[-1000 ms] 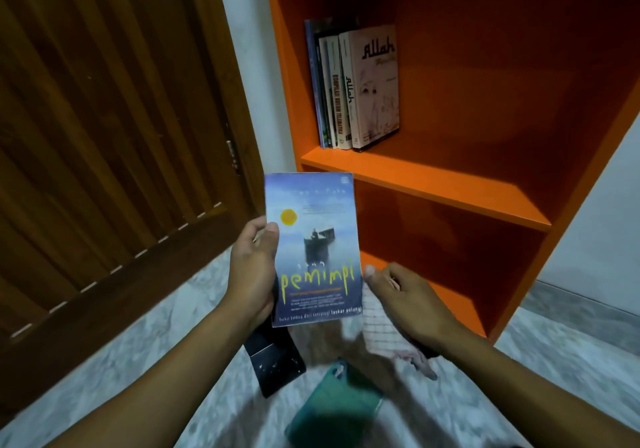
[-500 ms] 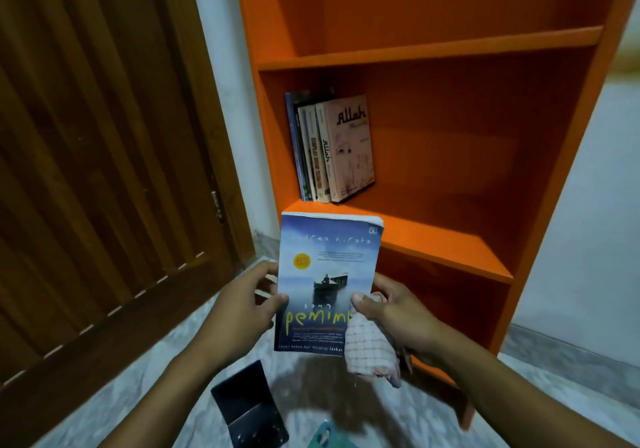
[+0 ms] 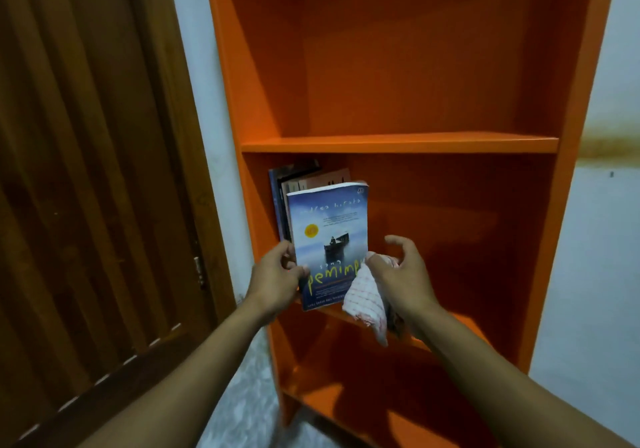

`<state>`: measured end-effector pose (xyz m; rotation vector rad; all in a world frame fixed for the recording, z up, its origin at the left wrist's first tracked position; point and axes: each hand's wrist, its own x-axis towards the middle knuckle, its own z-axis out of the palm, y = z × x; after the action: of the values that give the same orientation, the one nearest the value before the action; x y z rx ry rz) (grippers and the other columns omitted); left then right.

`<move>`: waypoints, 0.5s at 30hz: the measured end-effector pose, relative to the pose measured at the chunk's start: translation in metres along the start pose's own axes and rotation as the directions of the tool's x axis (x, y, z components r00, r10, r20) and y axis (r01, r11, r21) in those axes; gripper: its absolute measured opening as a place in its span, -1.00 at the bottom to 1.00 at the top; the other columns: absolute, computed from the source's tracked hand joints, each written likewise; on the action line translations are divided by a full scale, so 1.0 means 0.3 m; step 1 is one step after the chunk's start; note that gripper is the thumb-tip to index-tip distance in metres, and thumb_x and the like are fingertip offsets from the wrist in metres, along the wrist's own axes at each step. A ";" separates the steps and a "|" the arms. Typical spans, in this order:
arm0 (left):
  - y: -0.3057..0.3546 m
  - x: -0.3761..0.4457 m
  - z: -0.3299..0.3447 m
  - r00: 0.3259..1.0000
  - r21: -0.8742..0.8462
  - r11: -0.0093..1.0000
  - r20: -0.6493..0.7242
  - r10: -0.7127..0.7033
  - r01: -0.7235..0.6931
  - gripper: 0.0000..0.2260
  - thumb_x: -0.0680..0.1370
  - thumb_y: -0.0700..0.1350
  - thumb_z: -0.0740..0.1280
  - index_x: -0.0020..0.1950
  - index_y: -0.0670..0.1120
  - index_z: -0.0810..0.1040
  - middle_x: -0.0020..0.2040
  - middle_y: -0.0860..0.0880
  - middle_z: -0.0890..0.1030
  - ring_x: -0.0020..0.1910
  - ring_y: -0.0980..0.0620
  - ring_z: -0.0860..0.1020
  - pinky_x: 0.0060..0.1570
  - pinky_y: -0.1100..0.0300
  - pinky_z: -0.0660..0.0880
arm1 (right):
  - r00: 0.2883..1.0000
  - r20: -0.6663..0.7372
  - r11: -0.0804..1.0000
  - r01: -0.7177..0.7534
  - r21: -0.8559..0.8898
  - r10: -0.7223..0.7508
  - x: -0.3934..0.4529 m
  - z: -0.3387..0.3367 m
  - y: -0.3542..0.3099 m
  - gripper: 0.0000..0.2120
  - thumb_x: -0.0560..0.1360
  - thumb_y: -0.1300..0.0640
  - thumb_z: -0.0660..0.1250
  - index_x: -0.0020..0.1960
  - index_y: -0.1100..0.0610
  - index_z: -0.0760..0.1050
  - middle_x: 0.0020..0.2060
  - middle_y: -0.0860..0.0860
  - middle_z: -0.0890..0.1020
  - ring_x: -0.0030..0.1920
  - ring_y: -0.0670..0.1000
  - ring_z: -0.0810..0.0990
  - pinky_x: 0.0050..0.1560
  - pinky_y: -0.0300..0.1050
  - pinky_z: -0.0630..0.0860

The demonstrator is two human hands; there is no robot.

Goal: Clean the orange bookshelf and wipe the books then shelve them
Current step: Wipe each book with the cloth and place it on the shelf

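The orange bookshelf (image 3: 398, 143) fills the middle of the view. My left hand (image 3: 277, 279) grips the left edge of a blue paperback (image 3: 329, 236) with yellow lettering and holds it upright at the middle shelf. Behind it, several books (image 3: 294, 177) stand against the shelf's left wall, mostly hidden. My right hand (image 3: 405, 274) holds a white checked cloth (image 3: 367, 300) against the paperback's lower right corner, its index finger and thumb spread.
A dark wooden door (image 3: 97, 188) stands to the left, with a strip of white wall (image 3: 201, 118) between it and the shelf. The upper shelf (image 3: 398, 84) and the bottom compartment (image 3: 381, 388) hold nothing. Marbled floor (image 3: 242, 409) shows below.
Both hands have lifted the blue paperback from above the floor up to the middle shelf, in front of the standing books. The view tilted up, so the items on the floor left the frame.
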<state>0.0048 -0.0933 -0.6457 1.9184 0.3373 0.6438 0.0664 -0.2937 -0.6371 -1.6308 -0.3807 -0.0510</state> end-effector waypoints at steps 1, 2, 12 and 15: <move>-0.002 0.048 0.034 1.000 -0.010 1.000 0.003 -0.001 0.001 -0.79 0.55 -0.31 0.38 -0.17 -0.10 0.39 -0.32 -0.09 0.39 -0.28 -0.04 0.41 -0.33 -0.01 0.49 | 1.000 -0.020 1.000 0.010 -0.008 -0.010 0.012 -0.007 0.002 -0.64 0.48 0.04 0.42 0.20 -0.14 0.37 -0.05 -0.01 0.59 -0.01 0.07 0.63 0.12 0.22 0.57; -0.004 0.094 0.070 1.000 -0.004 1.000 0.002 -0.007 0.007 -0.73 0.54 -0.32 0.37 -0.21 -0.04 0.36 -0.35 -0.07 0.37 -0.27 -0.03 0.40 -0.34 0.03 0.44 | 0.999 -0.031 1.000 0.018 -0.013 -0.018 0.025 -0.015 0.008 -0.64 0.49 0.04 0.42 0.20 -0.14 0.36 -0.06 -0.02 0.58 -0.01 0.06 0.62 0.13 0.21 0.57; -0.068 0.345 0.380 0.976 0.200 0.975 -0.211 -0.055 0.098 -0.73 0.47 -0.40 0.25 0.13 -0.21 0.51 0.02 -0.19 0.55 0.00 -0.17 0.50 -0.09 0.14 0.39 | 0.997 -0.052 0.999 -0.051 -0.010 0.051 0.152 -0.090 0.103 -0.73 0.56 -0.01 0.36 -0.02 0.04 0.27 -0.14 -0.13 0.48 -0.13 -0.10 0.52 -0.03 0.03 0.47; -0.093 0.380 0.408 0.947 0.163 0.975 -0.307 -0.099 0.154 -0.75 0.48 -0.38 0.28 0.12 -0.18 0.53 0.06 -0.18 0.57 0.03 -0.16 0.53 0.00 0.09 0.48 | 0.996 -0.041 0.996 -0.082 0.021 0.083 0.166 -0.086 0.121 -0.77 0.54 -0.04 0.38 -0.06 0.00 0.34 -0.07 -0.02 0.56 -0.07 -0.02 0.59 -0.05 0.01 0.54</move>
<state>0.1696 -0.1164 -0.6774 1.9549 0.7291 0.8409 0.1284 -0.3101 -0.6564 -1.6223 -0.2806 -0.0196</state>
